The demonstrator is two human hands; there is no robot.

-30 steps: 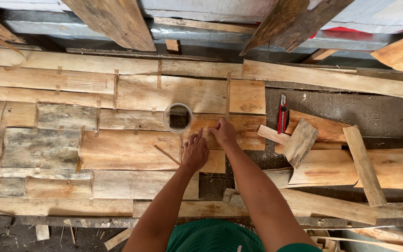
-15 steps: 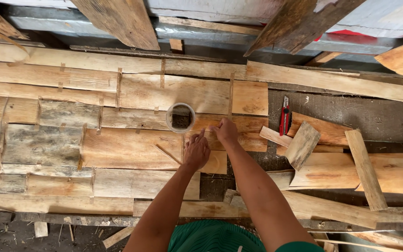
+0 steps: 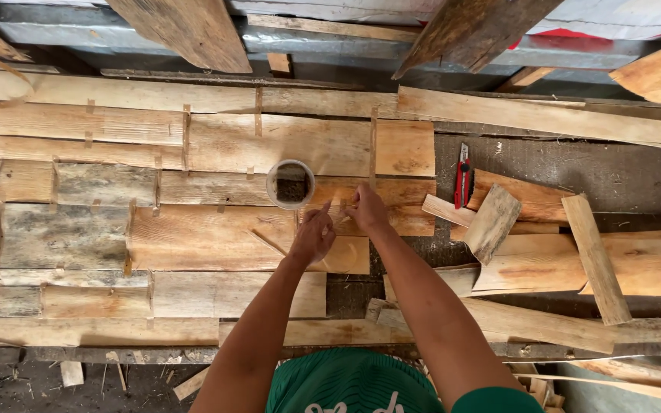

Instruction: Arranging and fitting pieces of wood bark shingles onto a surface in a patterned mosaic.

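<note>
**Single head cam, top-down**

One view only — worn on the head, looking almost straight down at the plank bench [image 3: 193, 252]. Fairly near: forearms enter from the bottom centre, both hands mid-frame. Bench's far edge runs along the top — no second view to overlap.

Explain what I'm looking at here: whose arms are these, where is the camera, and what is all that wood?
The camera sits on a person's head and looks straight down, so the two bare arms belong to the wearer. Below lies a patchwork sheet of thin pale wooden veneer pieces joined edge to edge on a workbench. The left hand and the right hand meet over one seam; something thin seems pinched between the fingers, but it is too small to tell. Just beside them stands a small round white cup. To the right lies a red utility knife and a heap of loose veneer offcuts.
</note>
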